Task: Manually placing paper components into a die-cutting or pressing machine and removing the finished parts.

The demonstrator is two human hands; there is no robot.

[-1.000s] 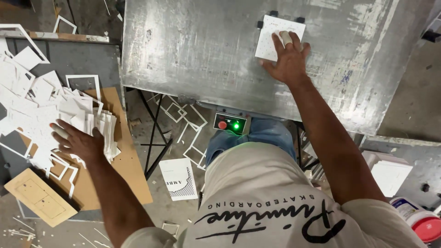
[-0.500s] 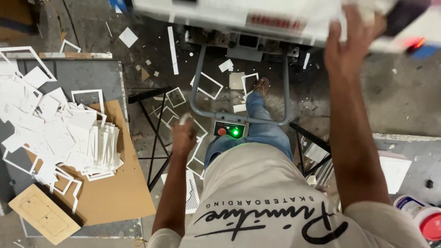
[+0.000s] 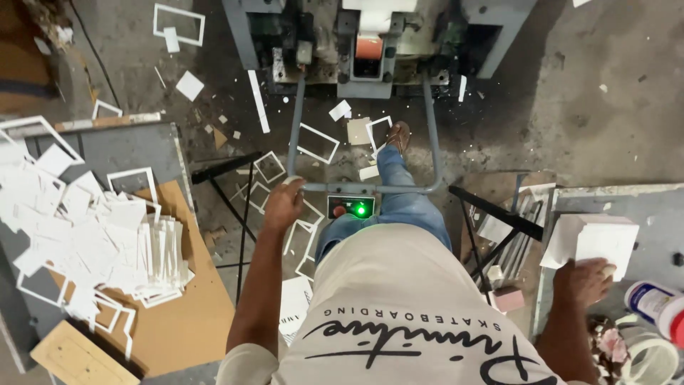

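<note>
My left hand [image 3: 283, 204] hangs with curled fingers at the left corner of a grey metal bar [image 3: 370, 189], in front of my knee. Whether it grips the bar or a small white scrap is unclear. My right hand [image 3: 586, 281] lies on the near edge of a stack of white cards [image 3: 593, 239] on the grey table [image 3: 652, 210] at the right, fingers closed on the stack. A small control box with a lit green lamp [image 3: 350, 207] sits by my thigh. My foot [image 3: 399, 135] rests near the base of the grey machine [image 3: 370, 50].
On the left, a table holds a brown board [image 3: 185, 324] heaped with white cut cards and frames [image 3: 92, 235]. White offcuts litter the concrete floor [image 3: 605, 107]. Tubs [image 3: 652, 299] stand at the right edge. A black stand [image 3: 491, 210] is by my right leg.
My view dropped from the machine's metal plate to the floor. My right hand came down from the plate to the card stack at the right. My left hand left the card heap for the bar.
</note>
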